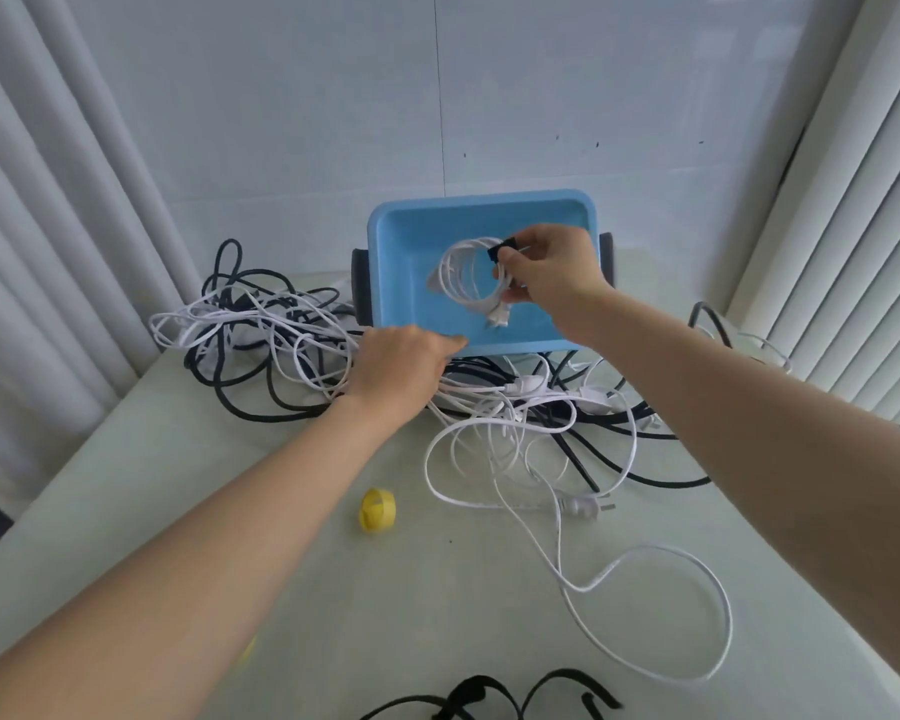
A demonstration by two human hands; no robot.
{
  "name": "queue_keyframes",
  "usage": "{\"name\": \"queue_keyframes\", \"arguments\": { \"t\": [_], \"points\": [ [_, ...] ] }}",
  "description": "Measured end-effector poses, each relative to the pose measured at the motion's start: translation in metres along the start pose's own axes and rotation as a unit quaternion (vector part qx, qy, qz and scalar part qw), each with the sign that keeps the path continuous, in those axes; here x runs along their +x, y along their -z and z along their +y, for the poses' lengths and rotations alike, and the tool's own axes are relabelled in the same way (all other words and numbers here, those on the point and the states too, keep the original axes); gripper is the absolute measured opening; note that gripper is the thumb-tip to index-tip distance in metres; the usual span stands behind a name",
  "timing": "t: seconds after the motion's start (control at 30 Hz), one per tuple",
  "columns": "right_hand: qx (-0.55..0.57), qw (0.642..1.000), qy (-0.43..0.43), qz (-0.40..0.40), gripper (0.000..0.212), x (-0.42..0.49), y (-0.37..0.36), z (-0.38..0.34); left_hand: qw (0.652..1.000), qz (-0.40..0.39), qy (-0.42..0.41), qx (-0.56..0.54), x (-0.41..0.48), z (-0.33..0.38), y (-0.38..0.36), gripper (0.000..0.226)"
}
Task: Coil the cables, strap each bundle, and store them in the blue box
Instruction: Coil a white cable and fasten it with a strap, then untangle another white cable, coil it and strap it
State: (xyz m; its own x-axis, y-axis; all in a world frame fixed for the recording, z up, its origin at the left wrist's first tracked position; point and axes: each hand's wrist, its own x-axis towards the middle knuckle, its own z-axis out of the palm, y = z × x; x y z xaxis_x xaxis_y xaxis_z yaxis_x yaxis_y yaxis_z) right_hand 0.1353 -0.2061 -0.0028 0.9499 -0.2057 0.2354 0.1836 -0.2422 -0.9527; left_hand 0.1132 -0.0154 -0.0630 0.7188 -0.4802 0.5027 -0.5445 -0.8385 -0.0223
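Note:
A blue box (411, 220) stands at the back of the table. My right hand (549, 272) holds a coiled white cable (461, 275) above the inside of the box; a black strap (500, 250) is wrapped round the coil by my fingers. My left hand (398, 368) rests with fingers extended on the tangle of white and black cables (281, 345) at the box's front left edge. A yellow strap roll (377, 510) lies on the table in front of the tangle.
More loose white cable with a plug (585, 506) trails across the table's right side. Black straps (494, 698) lie at the near edge. Curtains hang on both sides and a wall stands behind the box.

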Motion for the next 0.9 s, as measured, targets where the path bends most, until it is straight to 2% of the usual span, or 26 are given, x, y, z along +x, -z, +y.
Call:
{"name": "queue_keyframes", "arguments": {
  "t": [0.13,0.23,0.3,0.37,0.43,0.6,0.77,0.9],
  "points": [
    [0.0,0.995,-0.102,-0.017,0.004,0.029,-0.03,0.022,0.999,0.042,-0.013,0.011,-0.003,-0.001,-0.006,0.032],
    [-0.075,0.991,-0.106,-0.019,0.01,0.04,-0.036,0.032,0.999,0.045,-0.022,0.009,-0.004,-0.004,-0.008,0.033],
    [-0.179,0.98,-0.078,-0.035,0.013,0.043,-0.032,0.032,0.999,0.046,-0.025,0.004,-0.003,-0.006,-0.01,0.034],
    [-0.273,0.96,-0.041,-0.038,0.025,0.044,-0.025,0.029,0.999,0.041,-0.027,0.005,-0.002,-0.007,-0.012,0.034],
    [-0.325,0.945,0.003,-0.019,0.029,0.041,-0.019,0.023,0.999,0.036,-0.03,0.014,-0.003,-0.007,-0.013,0.034],
    [-0.337,0.936,0.106,-0.018,0.01,0.016,-0.003,0.004,0.998,0.043,-0.039,0.03,0.007,-0.01,-0.006,0.033],
    [-0.33,0.921,0.203,0.029,0.012,-0.023,0.018,0.002,0.995,0.062,0.002,0.073,0.032,-0.014,-0.005,0.048],
    [-0.289,0.935,0.207,-0.012,0.012,-0.052,0.027,0.018,0.994,0.029,0.052,0.096,0.047,-0.01,-0.002,0.06]
  ]
}}
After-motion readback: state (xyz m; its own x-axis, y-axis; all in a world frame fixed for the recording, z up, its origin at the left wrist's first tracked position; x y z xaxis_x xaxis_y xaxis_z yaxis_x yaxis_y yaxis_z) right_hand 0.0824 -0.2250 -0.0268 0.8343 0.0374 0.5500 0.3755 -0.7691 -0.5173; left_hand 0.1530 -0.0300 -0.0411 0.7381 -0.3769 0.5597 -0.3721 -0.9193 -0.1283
